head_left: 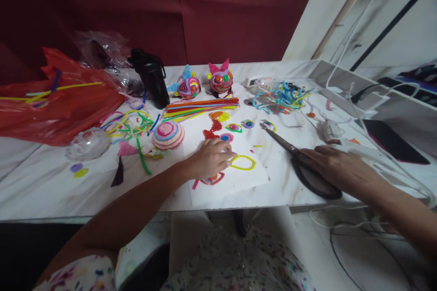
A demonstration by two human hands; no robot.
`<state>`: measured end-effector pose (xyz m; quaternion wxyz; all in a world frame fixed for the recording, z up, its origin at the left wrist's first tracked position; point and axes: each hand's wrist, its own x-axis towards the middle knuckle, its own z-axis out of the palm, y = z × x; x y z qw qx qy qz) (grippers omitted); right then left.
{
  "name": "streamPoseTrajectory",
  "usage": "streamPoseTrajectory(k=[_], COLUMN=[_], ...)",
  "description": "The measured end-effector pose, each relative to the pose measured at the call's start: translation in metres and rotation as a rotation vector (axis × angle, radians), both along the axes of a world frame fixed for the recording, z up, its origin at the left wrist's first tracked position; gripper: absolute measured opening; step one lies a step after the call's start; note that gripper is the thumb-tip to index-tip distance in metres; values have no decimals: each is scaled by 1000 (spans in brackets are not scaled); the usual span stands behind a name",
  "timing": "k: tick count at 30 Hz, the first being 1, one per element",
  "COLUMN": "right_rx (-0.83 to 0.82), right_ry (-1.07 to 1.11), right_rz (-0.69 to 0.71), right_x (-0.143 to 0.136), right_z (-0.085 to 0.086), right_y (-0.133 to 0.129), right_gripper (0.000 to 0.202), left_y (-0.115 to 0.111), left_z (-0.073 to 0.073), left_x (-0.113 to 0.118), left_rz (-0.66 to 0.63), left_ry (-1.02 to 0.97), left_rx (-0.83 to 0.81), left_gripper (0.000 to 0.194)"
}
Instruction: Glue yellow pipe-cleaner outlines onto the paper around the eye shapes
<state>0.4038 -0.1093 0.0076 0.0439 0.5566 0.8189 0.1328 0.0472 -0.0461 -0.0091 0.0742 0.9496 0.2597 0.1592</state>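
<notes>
My left hand (210, 160) rests over the white paper (232, 190), its fingertips at the left end of a yellow loop (244, 163). Those fingers are bent, and whether they grip the loop is too small to tell. Partly under this hand lies a red and orange curved piece (214, 179). Just beyond it are a pink and blue disc (226, 137) and a red fuzzy piece (212, 134). My right hand (322, 161) lies on the handles of black scissors (288, 146), whose blades point away to the left. Small eye-shaped pieces (234, 127) lie behind the paper.
Coloured stems (201, 107) lie in the middle, with two decorated figures (221, 79) behind. A striped dome (168, 135), black bottle (152, 77) and red plastic bag (64, 109) occupy the left. Blue tangled strands (282, 97), cables and a dark phone (392, 141) are on the right.
</notes>
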Motion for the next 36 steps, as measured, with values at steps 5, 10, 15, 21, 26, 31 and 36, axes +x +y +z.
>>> streamPoseTrajectory(k=[5,10,15,21,26,31,36], right_rx=[-101,-119,75,-87,-164,-170,-128], right_ry=[-41,-143,2,535,479,313,172], right_rz=[-17,-55,23,408,492,540,557], right_x=[-5,-7,-28,-82,-98,-99,-101], right_z=[5,6,15,8,0,-2,0], right_y=[6,5,0,11,34,48,49], right_gripper=[41,36,33,33,35,30,22], left_y=[-2,-2,-2,-3,-3,-5,-5], left_z=[-3,-8,-8,-2,0,3,4], left_x=[-1,-1,1,1,2,3,4], left_rz=[-11,-7,-9,-13,-16,-14,-24], left_ry=[24,15,2,36,63,86,124], left_rx=[33,60,80,65,64,60,90], left_gripper=[26,25,25,26,27,27,28])
